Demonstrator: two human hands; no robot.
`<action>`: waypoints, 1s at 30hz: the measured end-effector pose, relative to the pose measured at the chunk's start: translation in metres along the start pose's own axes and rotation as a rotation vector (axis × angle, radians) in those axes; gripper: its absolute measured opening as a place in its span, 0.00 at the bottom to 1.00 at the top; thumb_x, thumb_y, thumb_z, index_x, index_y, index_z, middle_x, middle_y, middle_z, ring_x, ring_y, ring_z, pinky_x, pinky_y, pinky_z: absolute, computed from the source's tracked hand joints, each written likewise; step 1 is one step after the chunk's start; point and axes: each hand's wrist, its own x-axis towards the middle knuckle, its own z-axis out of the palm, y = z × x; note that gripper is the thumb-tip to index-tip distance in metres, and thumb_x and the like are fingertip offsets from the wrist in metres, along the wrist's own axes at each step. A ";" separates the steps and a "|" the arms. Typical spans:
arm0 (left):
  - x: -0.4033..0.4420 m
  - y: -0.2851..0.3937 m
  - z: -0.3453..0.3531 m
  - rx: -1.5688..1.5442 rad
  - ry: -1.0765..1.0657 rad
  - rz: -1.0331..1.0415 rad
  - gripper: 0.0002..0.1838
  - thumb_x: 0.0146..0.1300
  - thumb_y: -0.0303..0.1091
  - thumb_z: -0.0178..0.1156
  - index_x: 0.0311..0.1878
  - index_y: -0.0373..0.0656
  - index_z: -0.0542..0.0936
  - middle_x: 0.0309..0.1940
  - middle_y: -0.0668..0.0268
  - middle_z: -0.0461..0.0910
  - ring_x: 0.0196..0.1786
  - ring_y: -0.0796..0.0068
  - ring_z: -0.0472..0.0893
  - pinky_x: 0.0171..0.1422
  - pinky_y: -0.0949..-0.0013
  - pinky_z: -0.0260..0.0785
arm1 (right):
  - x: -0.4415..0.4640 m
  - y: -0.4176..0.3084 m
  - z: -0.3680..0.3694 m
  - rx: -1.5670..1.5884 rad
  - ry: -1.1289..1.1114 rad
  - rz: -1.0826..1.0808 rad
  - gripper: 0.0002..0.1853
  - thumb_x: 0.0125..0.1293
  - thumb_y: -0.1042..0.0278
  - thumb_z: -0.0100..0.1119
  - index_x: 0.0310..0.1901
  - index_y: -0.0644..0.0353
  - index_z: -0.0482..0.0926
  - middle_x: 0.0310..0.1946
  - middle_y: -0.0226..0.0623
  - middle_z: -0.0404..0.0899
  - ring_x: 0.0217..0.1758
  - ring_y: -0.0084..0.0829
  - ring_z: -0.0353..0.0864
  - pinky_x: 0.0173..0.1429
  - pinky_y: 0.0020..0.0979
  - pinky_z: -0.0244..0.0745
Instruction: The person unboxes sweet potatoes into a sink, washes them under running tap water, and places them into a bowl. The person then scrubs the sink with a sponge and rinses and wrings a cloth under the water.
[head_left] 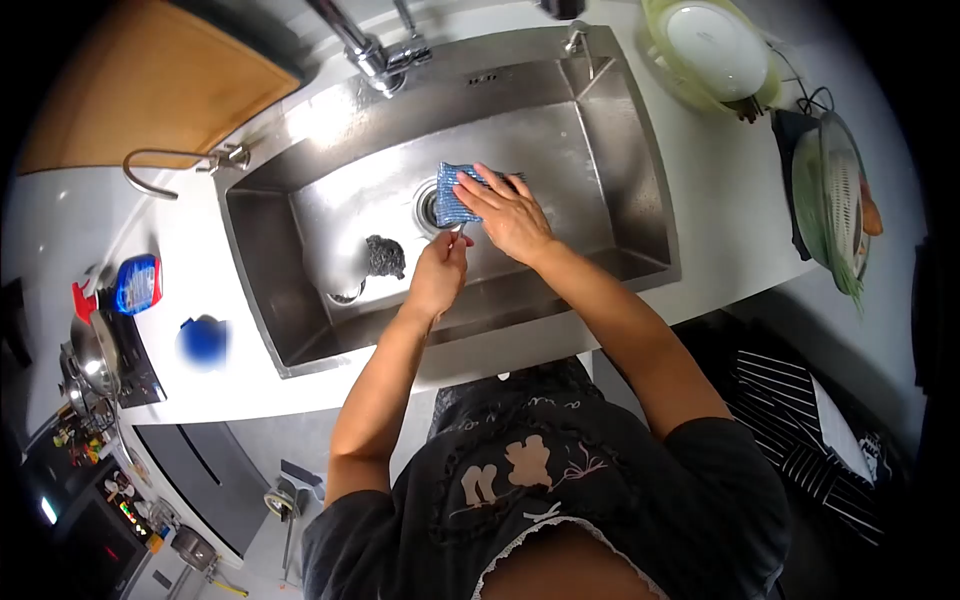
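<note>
Over the steel sink (340, 170), my right hand (512, 222) presses a blue textured scrubbing cloth (456, 196) near the drain (427, 208). Its fingers lie across the cloth. My left hand (440, 275), just below and to the left, is closed around a thin metal handle (458, 230). Whatever is on the far end of that handle is hidden under the cloth and my right hand. A dark steel wool scourer (384, 257) rests on the sink bottom, left of my left hand. Close to it is a small round metal-rimmed item (347, 293), partly blurred.
A chrome faucet (378, 62) stands behind the sink, with a curved spout (150, 180) at left. On the left counter are a blue bottle (138, 284) and a blurred blue object (203, 342). A green basin (690, 90) with a white dish and a covered vegetable basket (835, 200) sit right.
</note>
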 end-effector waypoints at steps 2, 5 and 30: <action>0.010 -0.006 0.009 -0.023 -0.052 -0.075 0.13 0.64 0.36 0.44 0.43 0.37 0.72 0.14 0.77 0.60 0.14 0.87 0.58 0.15 0.79 0.50 | -0.004 0.025 0.010 -0.125 -0.017 -0.008 0.24 0.55 0.71 0.48 0.57 0.52 0.67 0.63 0.25 0.60 0.67 0.30 0.54 0.61 0.41 0.58; 0.012 -0.007 0.022 0.047 -0.064 -0.144 0.14 0.64 0.36 0.43 0.45 0.37 0.72 0.14 0.77 0.59 0.14 0.87 0.58 0.16 0.80 0.51 | -0.009 0.052 0.010 0.002 0.033 0.436 0.28 0.52 0.78 0.51 0.58 0.54 0.66 0.62 0.30 0.61 0.68 0.32 0.54 0.63 0.40 0.56; 0.008 -0.008 0.071 0.536 0.126 0.311 0.13 0.66 0.36 0.42 0.33 0.37 0.70 0.21 0.51 0.72 0.25 0.56 0.72 0.34 0.61 0.65 | -0.066 0.024 -0.034 2.342 0.183 0.737 0.16 0.64 0.66 0.45 0.51 0.64 0.69 0.46 0.39 0.74 0.50 0.31 0.73 0.57 0.33 0.65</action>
